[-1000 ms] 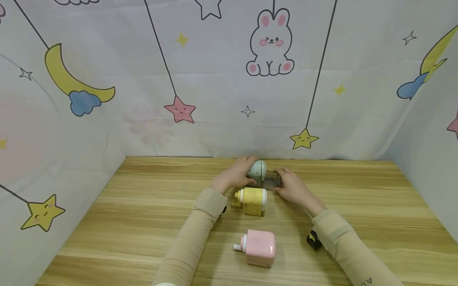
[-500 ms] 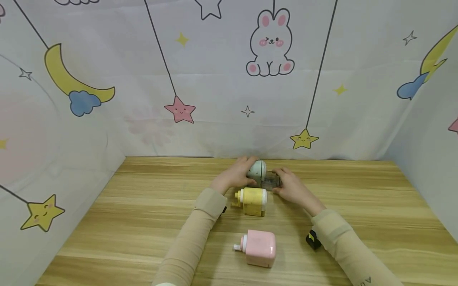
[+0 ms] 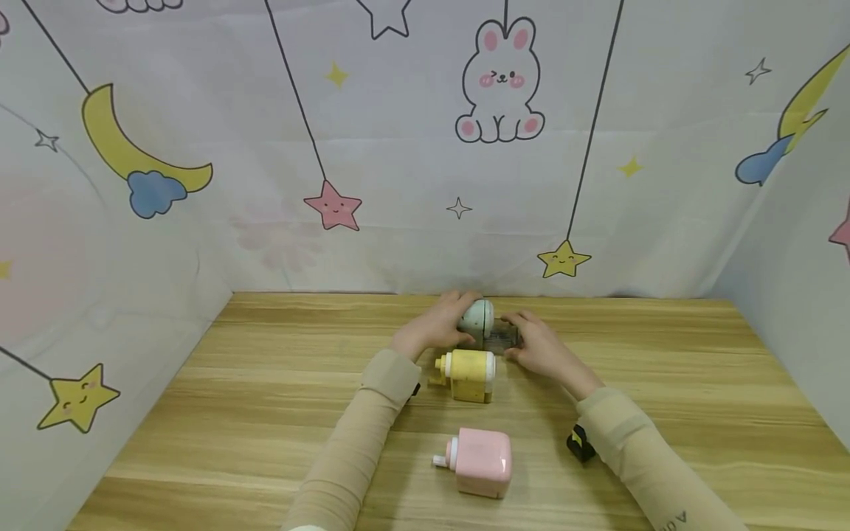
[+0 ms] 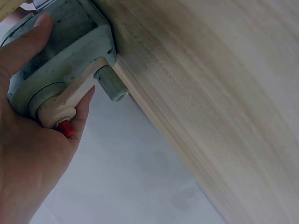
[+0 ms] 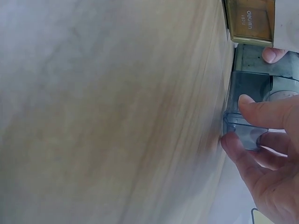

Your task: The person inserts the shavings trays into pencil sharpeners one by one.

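A pale green crank pencil sharpener (image 3: pixel 475 316) stands near the back edge of the table. My left hand (image 3: pixel 433 324) grips its body from the left; the left wrist view shows the crank handle (image 4: pixel 112 84) and a red button (image 4: pixel 66 128) beside the palm. Out of the sharpener's right side sticks a clear grey shavings drawer (image 3: pixel 501 336), partly pulled out. My right hand (image 3: pixel 541 348) pinches the drawer's outer end between thumb and fingers, as the right wrist view shows up close.
Just in front of the hands stands a yellow pencil sharpener (image 3: pixel 470 374). Nearer still is a pink one (image 3: pixel 483 462), its crank pointing left. Behind the wooden table (image 3: pixel 265 413) hangs a white printed cloth (image 3: pixel 398 147), with cloth on both sides too.
My right hand has shifted slightly left with the drawer, so a little less of it sticks out of the green sharpener. The left hand stays in place.
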`<control>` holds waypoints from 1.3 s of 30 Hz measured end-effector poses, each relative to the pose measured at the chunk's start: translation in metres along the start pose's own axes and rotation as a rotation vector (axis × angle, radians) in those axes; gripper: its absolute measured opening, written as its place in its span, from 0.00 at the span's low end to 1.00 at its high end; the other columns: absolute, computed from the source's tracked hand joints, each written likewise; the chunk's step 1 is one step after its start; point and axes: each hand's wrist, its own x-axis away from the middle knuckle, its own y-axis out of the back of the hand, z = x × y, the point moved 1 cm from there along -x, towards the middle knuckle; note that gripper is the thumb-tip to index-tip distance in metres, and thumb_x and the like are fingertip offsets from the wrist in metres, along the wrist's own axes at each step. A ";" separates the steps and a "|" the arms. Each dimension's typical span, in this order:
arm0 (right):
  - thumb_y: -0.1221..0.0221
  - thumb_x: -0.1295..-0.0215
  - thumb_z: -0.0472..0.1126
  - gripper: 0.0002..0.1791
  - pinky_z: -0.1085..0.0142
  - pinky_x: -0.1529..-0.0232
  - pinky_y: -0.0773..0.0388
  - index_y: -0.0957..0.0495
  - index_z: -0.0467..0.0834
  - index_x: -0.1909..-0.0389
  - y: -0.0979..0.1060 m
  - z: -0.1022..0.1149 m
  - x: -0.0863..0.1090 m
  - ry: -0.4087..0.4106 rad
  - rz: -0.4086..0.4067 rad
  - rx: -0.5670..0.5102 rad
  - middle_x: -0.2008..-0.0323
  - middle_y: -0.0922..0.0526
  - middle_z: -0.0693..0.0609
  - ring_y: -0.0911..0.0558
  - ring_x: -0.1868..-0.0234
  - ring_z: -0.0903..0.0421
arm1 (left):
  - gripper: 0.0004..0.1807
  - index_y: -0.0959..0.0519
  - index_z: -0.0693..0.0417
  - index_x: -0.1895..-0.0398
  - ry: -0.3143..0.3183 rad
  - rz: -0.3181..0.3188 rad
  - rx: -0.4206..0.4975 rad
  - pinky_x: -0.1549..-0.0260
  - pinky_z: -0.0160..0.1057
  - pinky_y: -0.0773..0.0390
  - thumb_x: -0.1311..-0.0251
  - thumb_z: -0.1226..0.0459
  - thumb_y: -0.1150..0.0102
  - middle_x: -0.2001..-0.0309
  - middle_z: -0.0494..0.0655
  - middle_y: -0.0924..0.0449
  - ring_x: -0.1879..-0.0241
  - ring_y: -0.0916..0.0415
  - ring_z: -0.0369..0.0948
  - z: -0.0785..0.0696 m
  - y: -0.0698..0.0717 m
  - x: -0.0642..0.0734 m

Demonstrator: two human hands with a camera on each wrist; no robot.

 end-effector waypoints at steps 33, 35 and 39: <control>0.33 0.48 0.36 0.34 0.61 0.67 0.25 0.32 0.32 0.38 0.002 0.000 -0.001 -0.018 0.012 -0.035 0.49 0.28 0.35 0.26 0.69 0.55 | 0.43 0.42 0.50 0.29 -0.015 -0.005 -0.015 0.44 0.48 0.25 0.46 0.61 0.31 0.40 0.55 0.32 0.43 0.32 0.48 0.002 -0.001 -0.002; 0.33 0.48 0.35 0.34 0.60 0.67 0.25 0.31 0.32 0.39 0.002 0.000 0.000 -0.016 0.007 -0.039 0.49 0.28 0.35 0.26 0.68 0.54 | 0.42 0.42 0.50 0.29 -0.014 -0.007 -0.014 0.44 0.48 0.25 0.46 0.61 0.31 0.40 0.55 0.32 0.43 0.32 0.49 0.002 -0.001 -0.002; 0.33 0.48 0.36 0.34 0.54 0.61 0.23 0.30 0.34 0.39 0.002 -0.001 0.001 -0.024 0.023 -0.055 0.47 0.28 0.35 0.24 0.62 0.49 | 0.43 0.42 0.50 0.28 -0.015 -0.002 -0.014 0.44 0.49 0.25 0.46 0.61 0.32 0.39 0.56 0.33 0.43 0.32 0.49 0.003 -0.001 -0.001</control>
